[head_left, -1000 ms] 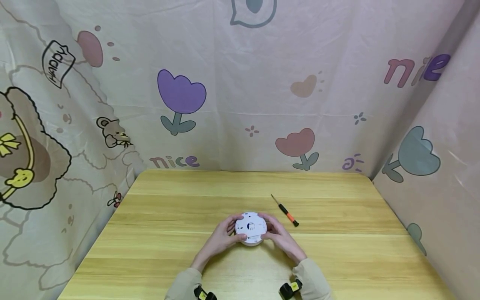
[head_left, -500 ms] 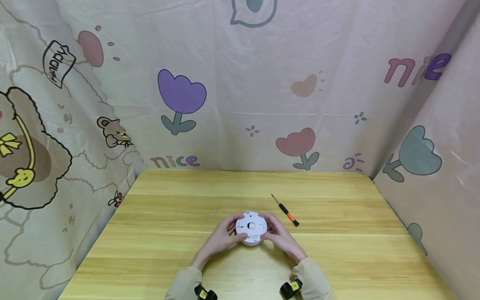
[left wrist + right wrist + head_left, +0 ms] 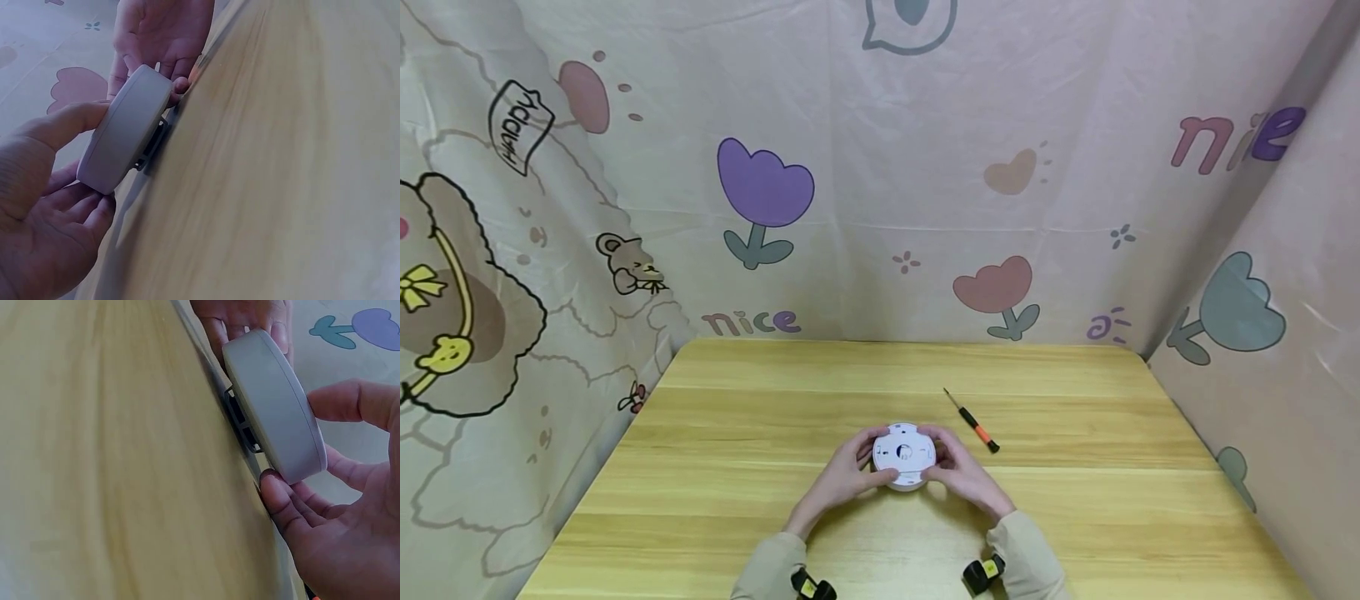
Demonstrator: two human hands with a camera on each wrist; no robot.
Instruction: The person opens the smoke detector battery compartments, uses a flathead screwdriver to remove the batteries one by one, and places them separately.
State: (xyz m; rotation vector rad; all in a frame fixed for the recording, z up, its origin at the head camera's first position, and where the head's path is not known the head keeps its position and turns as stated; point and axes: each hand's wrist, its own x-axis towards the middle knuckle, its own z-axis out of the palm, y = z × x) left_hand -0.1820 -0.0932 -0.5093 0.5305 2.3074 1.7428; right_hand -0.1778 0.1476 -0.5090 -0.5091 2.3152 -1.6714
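A round white smoke detector [image 3: 904, 454] is held between both hands over the middle of the table, its flat printed back facing up. In the left wrist view its smooth side wall [image 3: 125, 131] shows, with a dark slotted part [image 3: 240, 422] underneath, close to the tabletop. My left hand [image 3: 850, 471] grips the left edge, thumb on top and fingers curled below. The right hand [image 3: 962, 471] grips the opposite edge in the same way. Beyond the right hand lies a small screwdriver [image 3: 973, 423] with a black and orange handle.
The wooden table [image 3: 737, 417] extends to both sides of the hands. A pale printed cloth [image 3: 865, 167] hangs behind it and along both sides. Each sleeve cuff carries a black wrist camera [image 3: 983, 573].
Both hands keep their grip on the smoke detector, which stays in nearly the same place. The whole head view has shifted very slightly. The screwdriver lies as before.
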